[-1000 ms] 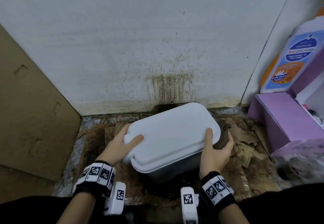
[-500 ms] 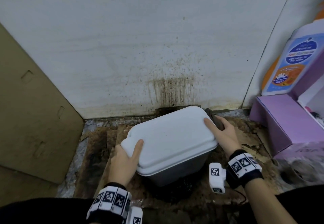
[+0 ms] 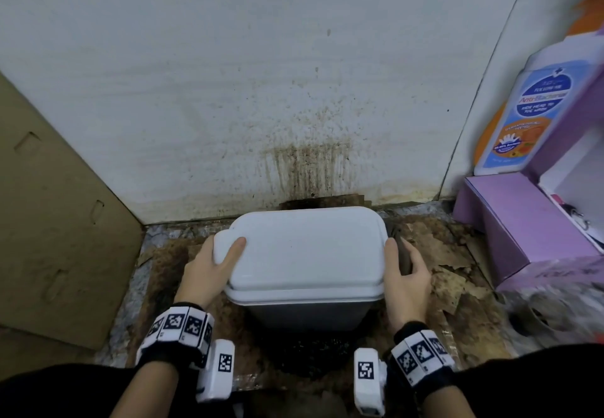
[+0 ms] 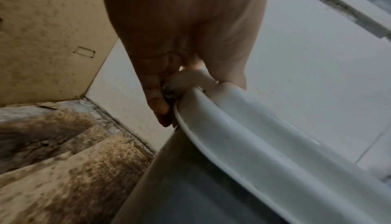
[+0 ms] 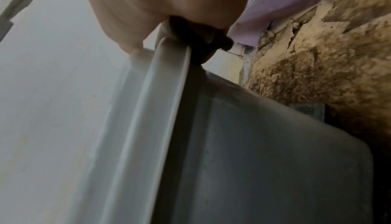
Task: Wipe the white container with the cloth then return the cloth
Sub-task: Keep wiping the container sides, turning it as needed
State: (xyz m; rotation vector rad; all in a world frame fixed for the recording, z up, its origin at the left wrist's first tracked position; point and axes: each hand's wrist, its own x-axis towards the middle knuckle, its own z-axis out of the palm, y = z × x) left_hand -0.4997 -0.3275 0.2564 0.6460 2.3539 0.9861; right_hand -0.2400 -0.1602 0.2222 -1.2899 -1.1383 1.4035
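A white container with a white lid and a grey body stands on the dirty floor against the wall. My left hand grips its left lid edge, thumb on top and fingers curled under the rim. On the container's right side, my right hand presses a dark cloth, with its thumb on the lid edge. In the right wrist view the cloth is bunched under the fingers against the lid rim. Most of the cloth is hidden by the hand.
A cardboard sheet leans at the left. On the right stands a purple box, with a blue-labelled bottle behind it. The wall behind is stained brown. Peeling brown paper covers the floor.
The container has turned from a slanted pose to square with the wall. My right hand with the cloth went to the far right corner, then slid back along the right side.
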